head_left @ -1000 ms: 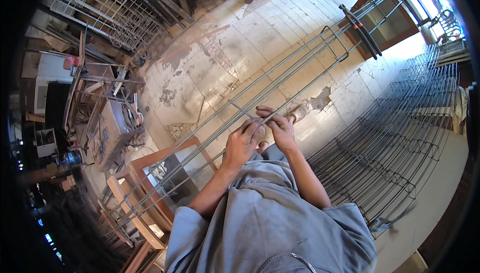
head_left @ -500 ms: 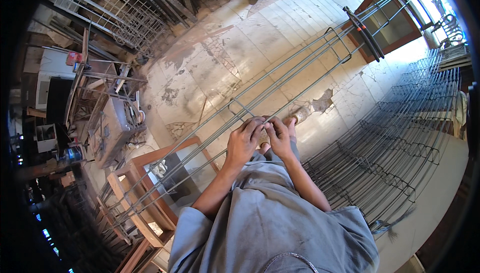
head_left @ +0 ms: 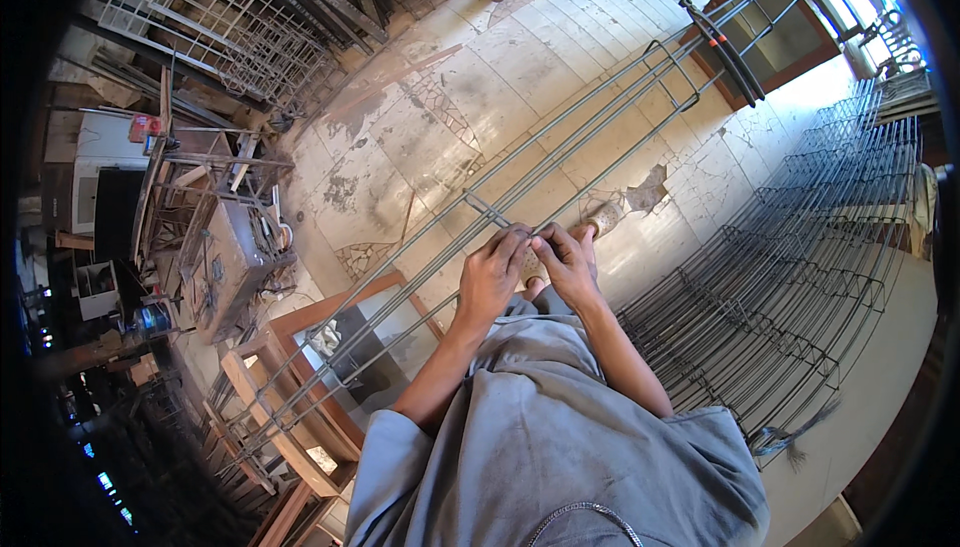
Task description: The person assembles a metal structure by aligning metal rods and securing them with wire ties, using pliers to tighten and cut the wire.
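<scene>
The person stands over a long cage of steel rods (head_left: 600, 117) that runs from the wooden trestle (head_left: 330, 367) at lower left up to a second support (head_left: 790, 37) at upper right, raised above the cracked tile floor (head_left: 420, 117). Both hands meet on the nearest rod, about midway along it: the left hand (head_left: 492, 277) is curled tight around the bar where a square stirrup (head_left: 487, 212) crosses it, and the right hand (head_left: 566, 265) is closed just beside it, fingertips pinching at the same joint. What the fingers pinch is probably thin tying wire, but it is too small to make out. To do this well, the left hand should pin stirrup and rod firmly together so nothing slips, while the right works close to the crossing with short, even turns; the stirrup should sit square to the rods before anything is tightened. A sandalled foot (head_left: 603, 217) shows below the rods, and a stack of finished cages (head_left: 800, 287) lies on the right.
</scene>
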Tool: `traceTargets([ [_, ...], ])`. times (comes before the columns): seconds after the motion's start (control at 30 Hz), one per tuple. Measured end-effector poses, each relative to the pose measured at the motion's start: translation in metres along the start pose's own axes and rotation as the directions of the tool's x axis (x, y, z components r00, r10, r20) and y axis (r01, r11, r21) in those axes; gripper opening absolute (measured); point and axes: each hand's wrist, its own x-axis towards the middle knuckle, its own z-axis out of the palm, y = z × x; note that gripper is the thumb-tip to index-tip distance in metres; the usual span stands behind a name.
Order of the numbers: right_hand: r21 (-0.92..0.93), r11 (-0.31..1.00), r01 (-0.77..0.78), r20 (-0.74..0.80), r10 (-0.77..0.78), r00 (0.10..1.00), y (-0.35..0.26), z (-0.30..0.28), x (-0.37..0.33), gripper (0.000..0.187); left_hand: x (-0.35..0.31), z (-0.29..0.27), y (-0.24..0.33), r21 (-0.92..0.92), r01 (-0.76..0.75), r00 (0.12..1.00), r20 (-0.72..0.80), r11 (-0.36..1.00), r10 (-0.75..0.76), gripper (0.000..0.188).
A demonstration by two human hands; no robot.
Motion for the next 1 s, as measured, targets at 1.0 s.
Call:
traceTargets([
  [1.0,-0.811,0.517,0.276,0.213,-0.178,0.961,-0.064,-0.005,-0.015,0.020,-0.001,-0.006,-0.008,-0.036,0.019,1.000,0.011,0.999,-0.019,0.014],
])
